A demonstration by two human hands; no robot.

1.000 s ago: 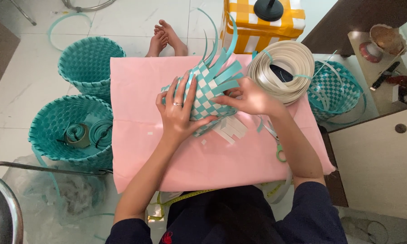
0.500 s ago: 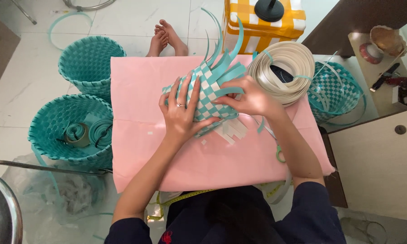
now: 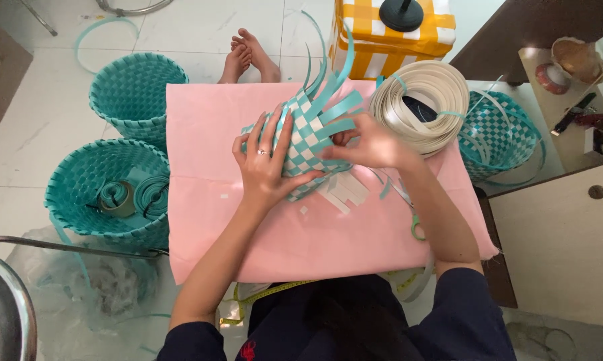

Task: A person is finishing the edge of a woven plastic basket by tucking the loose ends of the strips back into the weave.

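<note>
**Head view: hands on a half-woven basket at the centre of a pink work surface**

The head view shows a pink rectangular cloth-covered work surface (image 3: 294, 247) across the person's lap. Its near half is mostly bare, apart from a few loose white strip offcuts (image 3: 341, 194). Its left edge lies just beside two finished teal woven plastic baskets: an upright one (image 3: 131, 93) and a lower one (image 3: 90, 194) holding rolls of teal strip. At the far right corner a coil of cream flat plastic strip (image 3: 425, 107) overlaps the surface edge. Beyond it sits a teal-and-white checked woven basket (image 3: 498, 137). A yellow-and-white checked box (image 3: 391, 33) stands past the far edge. White tiled floor shows at upper left.

The task's thing, a partly woven teal-and-white checked basket piece (image 3: 308, 144), rests on the far centre of the pink surface. Its loose teal strip ends fan up and away from the person.

The left hand (image 3: 268, 167) lies palm down on the weave, fingers spread wide and pressing it flat, with a ring on one finger. The right hand (image 3: 371, 144) reaches in from the right, forearm angled across the surface. Its fingertips are closed together at the weave's right edge among the teal strips. Which strip they pinch cannot be told.
</note>
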